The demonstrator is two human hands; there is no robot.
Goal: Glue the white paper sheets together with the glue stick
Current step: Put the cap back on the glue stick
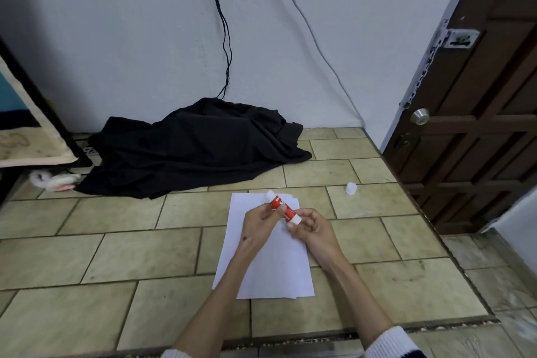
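I hold the glue stick (283,208) in the air just above the far end of the white paper sheets (267,259), tilted so its white uncapped tip points away from me and to the left. Its body is red with a white base end. My left hand (261,219) pinches the red middle of the tube between thumb and fingertips, and my right hand (312,227) is closed around the white base end, fingers curled in. Both hands are clamped on the same stick, touching it from opposite sides.

The sheets lie in a loose stack on the tiled floor (116,256) under my hands and forearms; an offset edge peeks out at the far right corner and along the near edge, so I count at least 2 sheets. How many more there are, I cannot tell.

A small white cap (351,188) stands on the tiles, well apart from the paper, to the right and farther away. Beyond the sheets a heap of black cloth (197,148) lies against the pale wall (116,38), with dark cables (225,38) hanging down to it. A brown wooden door (479,125) with a round metal knob (420,116) stands on the right. My white sleeve cuffs (386,341) show at the bottom edge.
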